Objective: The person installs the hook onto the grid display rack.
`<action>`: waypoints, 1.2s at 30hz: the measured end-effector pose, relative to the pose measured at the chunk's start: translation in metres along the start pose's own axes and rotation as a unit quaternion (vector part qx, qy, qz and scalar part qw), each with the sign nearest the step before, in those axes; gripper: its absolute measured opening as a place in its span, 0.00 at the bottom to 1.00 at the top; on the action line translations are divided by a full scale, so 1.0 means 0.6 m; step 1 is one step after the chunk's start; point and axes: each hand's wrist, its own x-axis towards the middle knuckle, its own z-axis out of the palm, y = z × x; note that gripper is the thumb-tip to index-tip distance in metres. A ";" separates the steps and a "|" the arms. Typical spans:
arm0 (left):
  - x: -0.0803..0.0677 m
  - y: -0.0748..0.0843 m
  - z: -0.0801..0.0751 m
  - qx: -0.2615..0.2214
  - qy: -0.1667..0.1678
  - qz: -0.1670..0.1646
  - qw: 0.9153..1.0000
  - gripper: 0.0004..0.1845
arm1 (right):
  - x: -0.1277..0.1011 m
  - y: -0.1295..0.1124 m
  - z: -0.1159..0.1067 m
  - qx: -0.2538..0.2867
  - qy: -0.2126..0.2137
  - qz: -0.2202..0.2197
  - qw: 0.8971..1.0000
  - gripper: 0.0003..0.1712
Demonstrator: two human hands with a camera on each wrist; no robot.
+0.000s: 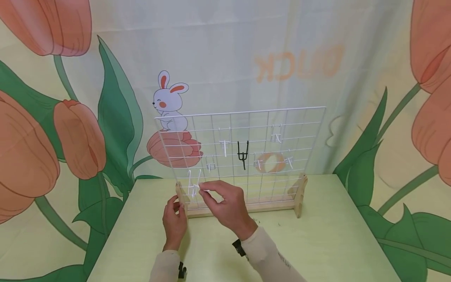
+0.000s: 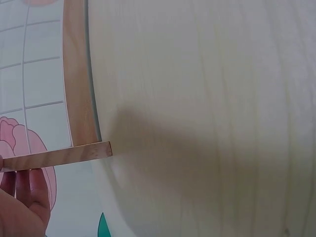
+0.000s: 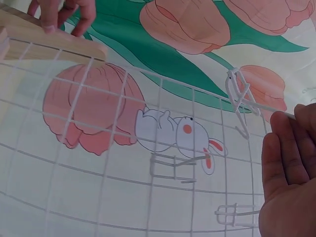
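A white wire grid (image 1: 264, 113) stands upright in a wooden base (image 1: 271, 206). My left hand (image 1: 175, 223) holds the wooden side support (image 1: 181, 196) at the base's left end; in the left wrist view its fingers (image 2: 37, 190) lie along that wooden strip (image 2: 59, 157). With thumb and fingertips my right hand (image 1: 229, 203) pinches a white wire hook (image 1: 195, 188) in front of the grid's lower left. The right wrist view shows this hook (image 3: 240, 94) with its long prong running into the fingers, overlapping the grid's edge wires.
A black double-pronged hook (image 1: 242, 156) hangs mid-grid. Several white hooks hang around it, among them one at upper left (image 1: 224, 145) and one at upper right (image 1: 276, 135). Small dark bits (image 1: 258, 221) lie on the table (image 1: 327, 243). A printed curtain (image 1: 225, 58) hangs behind.
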 end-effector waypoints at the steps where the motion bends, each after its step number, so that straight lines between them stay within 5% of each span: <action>1: 0.000 0.000 0.000 0.001 0.000 -0.001 1.000 0.21 | 0.006 -0.001 -0.001 -0.004 0.000 -0.008 1.000 0.13; 17: -0.001 -0.001 -0.001 -0.005 -0.002 0.000 1.000 0.21 | 0.063 0.011 0.007 -0.070 -0.019 -0.075 0.994 0.13; 36: -0.001 0.001 -0.002 -0.002 0.003 0.000 1.000 0.21 | 0.105 0.046 0.041 -0.185 -0.025 -0.131 0.974 0.10</action>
